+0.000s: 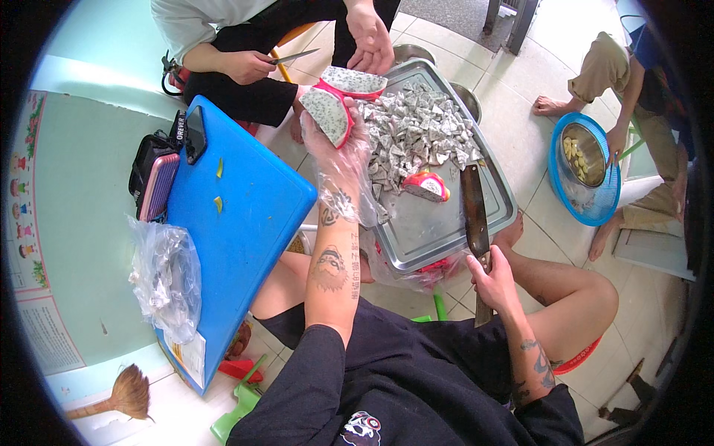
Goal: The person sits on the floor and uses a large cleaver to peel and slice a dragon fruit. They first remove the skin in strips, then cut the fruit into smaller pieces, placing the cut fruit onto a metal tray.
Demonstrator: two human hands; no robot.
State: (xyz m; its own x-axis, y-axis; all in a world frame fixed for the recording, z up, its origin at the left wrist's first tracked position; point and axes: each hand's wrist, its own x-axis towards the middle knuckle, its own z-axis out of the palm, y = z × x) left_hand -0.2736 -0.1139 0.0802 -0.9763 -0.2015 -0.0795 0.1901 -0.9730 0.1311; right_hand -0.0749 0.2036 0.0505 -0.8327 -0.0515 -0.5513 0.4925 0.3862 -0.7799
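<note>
My left hand (340, 161), in a clear plastic glove, holds a cut wedge of white-fleshed dragon fruit (328, 116) with its pink skin on. A second wedge (360, 83) touches it on the far side; whether my fingers grip that one too, I cannot tell. My right hand (496, 281) is bare and closed around the wooden handle of a large, dark-bladed knife (474, 209). Its blade reaches over the right part of a metal tray (413, 240). Diced dragon fruit (421, 128) is heaped in the tray's far part, and an end piece with skin (427, 186) lies nearer me.
A blue table (251, 223) at left bears a phone (195, 135), a case (159, 187) and a plastic bag (167, 284). Opposite, a person's hand holds a small knife (295, 56). At right, another person's hand touches a blue basket (558, 184) containing a metal bowl (598, 150).
</note>
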